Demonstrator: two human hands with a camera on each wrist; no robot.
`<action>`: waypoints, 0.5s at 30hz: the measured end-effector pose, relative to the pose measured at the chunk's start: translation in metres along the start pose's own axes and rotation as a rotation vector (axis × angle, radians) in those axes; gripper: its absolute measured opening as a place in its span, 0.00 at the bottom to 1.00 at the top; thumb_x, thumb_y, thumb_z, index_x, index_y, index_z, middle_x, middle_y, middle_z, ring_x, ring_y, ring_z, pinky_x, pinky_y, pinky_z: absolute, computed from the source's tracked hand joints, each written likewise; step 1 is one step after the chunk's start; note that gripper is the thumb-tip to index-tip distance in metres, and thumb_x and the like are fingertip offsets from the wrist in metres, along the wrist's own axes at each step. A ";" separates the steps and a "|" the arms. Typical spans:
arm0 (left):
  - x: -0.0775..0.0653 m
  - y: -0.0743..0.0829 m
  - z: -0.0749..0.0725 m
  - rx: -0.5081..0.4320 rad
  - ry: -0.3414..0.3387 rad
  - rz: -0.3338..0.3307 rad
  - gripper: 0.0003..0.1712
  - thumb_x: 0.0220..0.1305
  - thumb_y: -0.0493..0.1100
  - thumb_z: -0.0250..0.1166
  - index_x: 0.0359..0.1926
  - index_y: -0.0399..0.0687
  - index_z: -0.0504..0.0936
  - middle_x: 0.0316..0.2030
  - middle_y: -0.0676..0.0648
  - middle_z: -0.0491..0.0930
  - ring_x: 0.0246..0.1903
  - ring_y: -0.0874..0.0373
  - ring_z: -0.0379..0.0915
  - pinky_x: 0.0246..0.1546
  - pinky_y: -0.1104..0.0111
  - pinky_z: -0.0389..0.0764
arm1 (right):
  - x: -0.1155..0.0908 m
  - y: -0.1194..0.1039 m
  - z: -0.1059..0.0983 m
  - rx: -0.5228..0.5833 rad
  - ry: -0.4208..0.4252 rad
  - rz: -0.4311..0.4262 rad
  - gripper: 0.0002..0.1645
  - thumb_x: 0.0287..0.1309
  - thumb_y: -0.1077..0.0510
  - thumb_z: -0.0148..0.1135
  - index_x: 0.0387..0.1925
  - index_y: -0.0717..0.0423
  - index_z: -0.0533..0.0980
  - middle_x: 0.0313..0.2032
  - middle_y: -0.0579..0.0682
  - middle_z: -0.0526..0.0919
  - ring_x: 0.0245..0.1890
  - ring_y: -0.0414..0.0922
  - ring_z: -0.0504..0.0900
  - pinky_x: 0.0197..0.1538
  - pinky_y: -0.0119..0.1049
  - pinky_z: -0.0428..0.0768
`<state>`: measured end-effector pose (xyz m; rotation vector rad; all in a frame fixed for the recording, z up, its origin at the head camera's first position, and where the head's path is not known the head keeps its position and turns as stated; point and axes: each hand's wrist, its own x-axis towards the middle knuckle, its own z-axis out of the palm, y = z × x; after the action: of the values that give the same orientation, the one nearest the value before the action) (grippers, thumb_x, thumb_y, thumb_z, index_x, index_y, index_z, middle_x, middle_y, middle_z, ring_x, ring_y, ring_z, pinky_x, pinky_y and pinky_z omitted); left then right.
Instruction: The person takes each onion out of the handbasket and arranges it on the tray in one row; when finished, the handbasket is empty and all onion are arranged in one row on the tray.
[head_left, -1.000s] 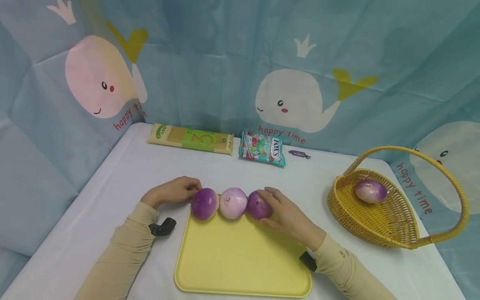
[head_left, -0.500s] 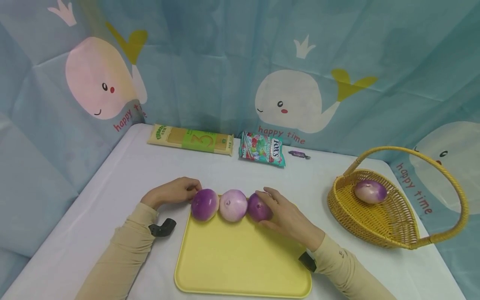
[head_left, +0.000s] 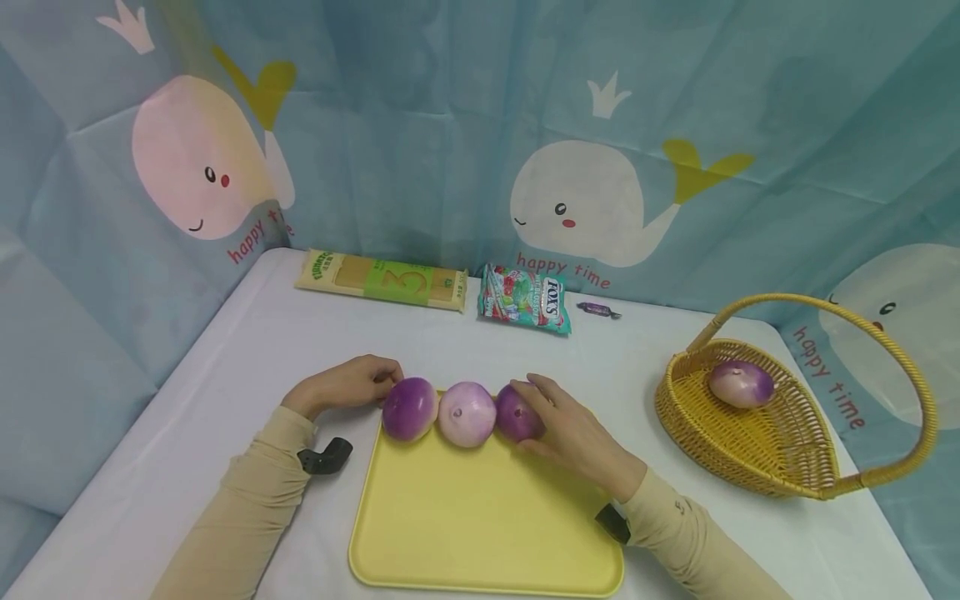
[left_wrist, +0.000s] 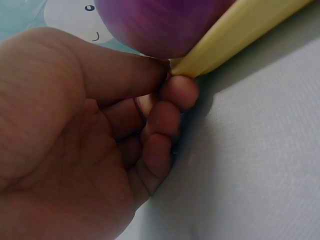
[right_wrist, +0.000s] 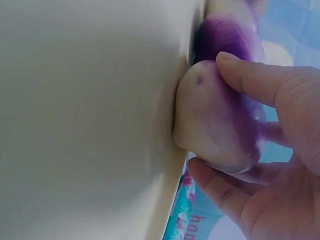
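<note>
Three purple-and-white turnips line the far edge of a yellow tray (head_left: 487,517) in the head view. At the tray's far left corner, the left hand (head_left: 352,385) pinches the rim (left_wrist: 200,57) between thumb and index finger, right below the left turnip (head_left: 410,409). The middle turnip (head_left: 467,414) is paler and stands between the other two. Fingers and thumb of the right hand (head_left: 573,433) grip the right turnip (right_wrist: 220,117), which rests at the tray's edge. Part of that turnip is hidden by the hand in the head view.
A yellow wicker basket (head_left: 750,467) with a tall handle stands on the right, with another turnip (head_left: 741,384) in it. Along the back lie a noodle packet (head_left: 382,280), a teal candy bag (head_left: 525,298) and a purple wrapped candy (head_left: 598,310). A patterned curtain (head_left: 420,125) hangs behind.
The middle turnip has shifted very slightly toward the person. Both hands stay practically where they were, with the same holds.
</note>
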<state>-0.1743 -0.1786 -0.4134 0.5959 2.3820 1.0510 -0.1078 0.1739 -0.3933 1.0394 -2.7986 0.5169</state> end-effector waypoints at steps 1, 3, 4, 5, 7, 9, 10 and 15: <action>0.000 0.000 0.000 -0.001 0.000 -0.002 0.12 0.66 0.33 0.50 0.37 0.45 0.81 0.27 0.50 0.76 0.32 0.58 0.69 0.39 0.65 0.71 | 0.000 0.000 0.000 0.000 -0.002 0.001 0.49 0.45 0.48 0.77 0.68 0.52 0.65 0.63 0.63 0.71 0.59 0.57 0.77 0.53 0.49 0.81; 0.000 0.001 0.000 0.000 0.000 -0.004 0.12 0.66 0.32 0.50 0.37 0.45 0.81 0.27 0.50 0.76 0.32 0.58 0.69 0.39 0.65 0.71 | -0.001 0.000 -0.001 -0.002 -0.008 0.006 0.50 0.45 0.47 0.77 0.69 0.52 0.64 0.63 0.63 0.70 0.59 0.57 0.77 0.54 0.49 0.81; 0.000 0.001 0.000 0.001 0.000 -0.004 0.12 0.66 0.32 0.50 0.37 0.45 0.81 0.27 0.50 0.75 0.32 0.58 0.69 0.39 0.65 0.71 | -0.001 0.000 -0.001 -0.004 -0.010 0.008 0.51 0.45 0.47 0.77 0.69 0.52 0.64 0.63 0.64 0.70 0.59 0.57 0.77 0.54 0.49 0.81; 0.000 0.001 0.000 0.001 0.000 -0.004 0.12 0.66 0.32 0.50 0.37 0.45 0.81 0.27 0.50 0.75 0.32 0.58 0.69 0.39 0.65 0.70 | -0.001 0.000 -0.002 -0.007 -0.011 0.010 0.52 0.45 0.47 0.77 0.70 0.52 0.63 0.64 0.64 0.70 0.60 0.57 0.77 0.55 0.49 0.80; 0.000 0.001 0.000 0.003 0.000 -0.004 0.12 0.66 0.33 0.50 0.37 0.45 0.81 0.27 0.50 0.75 0.32 0.58 0.69 0.39 0.65 0.70 | -0.001 0.000 -0.003 -0.011 -0.010 0.010 0.53 0.45 0.46 0.77 0.70 0.51 0.62 0.64 0.64 0.70 0.60 0.57 0.76 0.55 0.49 0.80; 0.000 0.001 0.000 0.002 0.001 -0.002 0.12 0.66 0.33 0.50 0.37 0.45 0.81 0.27 0.50 0.75 0.32 0.58 0.69 0.39 0.65 0.70 | -0.002 0.001 -0.004 -0.015 -0.004 0.007 0.53 0.45 0.45 0.77 0.71 0.51 0.62 0.64 0.63 0.69 0.61 0.57 0.76 0.56 0.49 0.80; -0.001 0.001 0.000 0.002 0.001 -0.001 0.12 0.66 0.32 0.50 0.37 0.45 0.81 0.27 0.50 0.75 0.32 0.58 0.69 0.39 0.65 0.70 | -0.002 0.001 -0.004 -0.016 -0.002 0.005 0.53 0.44 0.45 0.77 0.70 0.51 0.62 0.64 0.63 0.69 0.61 0.57 0.76 0.56 0.49 0.80; -0.001 0.000 0.000 -0.007 0.002 0.002 0.12 0.66 0.32 0.50 0.36 0.45 0.81 0.27 0.50 0.75 0.32 0.58 0.69 0.39 0.65 0.70 | -0.002 0.000 -0.007 -0.021 -0.011 0.020 0.53 0.45 0.44 0.76 0.71 0.50 0.62 0.66 0.61 0.68 0.62 0.57 0.75 0.55 0.50 0.80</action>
<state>-0.1737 -0.1786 -0.4131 0.5949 2.3785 1.0607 -0.1062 0.1775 -0.3873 1.0141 -2.8210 0.4842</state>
